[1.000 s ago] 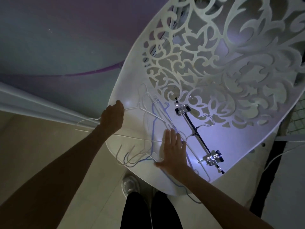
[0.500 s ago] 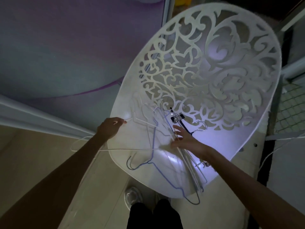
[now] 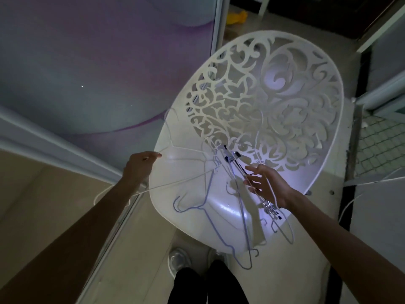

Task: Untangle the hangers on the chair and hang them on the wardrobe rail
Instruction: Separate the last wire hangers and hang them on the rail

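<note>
Left hand (image 3: 140, 164) pinching white wire hanger (image 3: 182, 155) over chair (image 3: 175, 137) — right hand (image 3: 268, 185) loosely open around clip hanger (image 3: 245, 174)

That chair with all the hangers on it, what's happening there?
A person is sorting a tangle of wire hangers on a white cut-out chair. The left hand pinches a white hanger and draws it toward the chair's left edge. The right hand is on the black clip hanger, fingers loosely around its bar. A blue hanger lies on the seat, still crossed with the others. No wardrobe rail is in view.
</note>
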`<control>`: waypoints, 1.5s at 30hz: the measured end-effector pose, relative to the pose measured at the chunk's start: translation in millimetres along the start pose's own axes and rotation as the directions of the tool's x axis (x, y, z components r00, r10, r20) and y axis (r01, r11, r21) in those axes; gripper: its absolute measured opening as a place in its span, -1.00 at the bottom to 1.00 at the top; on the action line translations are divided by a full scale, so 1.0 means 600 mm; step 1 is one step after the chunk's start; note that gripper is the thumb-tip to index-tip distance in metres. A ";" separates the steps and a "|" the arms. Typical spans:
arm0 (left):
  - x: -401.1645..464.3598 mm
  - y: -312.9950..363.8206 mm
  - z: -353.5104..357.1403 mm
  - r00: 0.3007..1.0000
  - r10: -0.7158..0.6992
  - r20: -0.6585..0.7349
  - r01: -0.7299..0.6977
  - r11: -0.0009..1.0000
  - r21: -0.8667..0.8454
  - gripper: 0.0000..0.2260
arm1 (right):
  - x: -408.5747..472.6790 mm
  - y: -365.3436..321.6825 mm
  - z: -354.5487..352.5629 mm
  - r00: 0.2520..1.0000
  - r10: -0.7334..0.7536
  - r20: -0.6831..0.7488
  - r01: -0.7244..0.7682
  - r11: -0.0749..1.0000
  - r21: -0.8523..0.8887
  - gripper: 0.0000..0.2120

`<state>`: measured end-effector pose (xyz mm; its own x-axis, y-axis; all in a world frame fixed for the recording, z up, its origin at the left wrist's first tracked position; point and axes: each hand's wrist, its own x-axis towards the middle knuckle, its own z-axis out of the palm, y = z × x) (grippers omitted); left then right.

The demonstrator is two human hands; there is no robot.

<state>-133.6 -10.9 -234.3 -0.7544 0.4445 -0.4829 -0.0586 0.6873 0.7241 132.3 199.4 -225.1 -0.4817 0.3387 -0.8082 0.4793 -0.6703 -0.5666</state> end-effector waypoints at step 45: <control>-0.042 0.047 0.088 0.980 -0.170 -0.101 0.122 0.922 -0.369 -0.80 | 0.006 -0.119 -0.076 0.972 0.160 0.174 -0.177 0.980 0.087 -0.38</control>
<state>-81.9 27.4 -227.8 -0.7958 0.2607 -0.5465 -0.3868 0.4755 0.7901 129.9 278.5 -195.0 -0.5190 0.1075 -0.8480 0.4912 -0.7744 -0.3988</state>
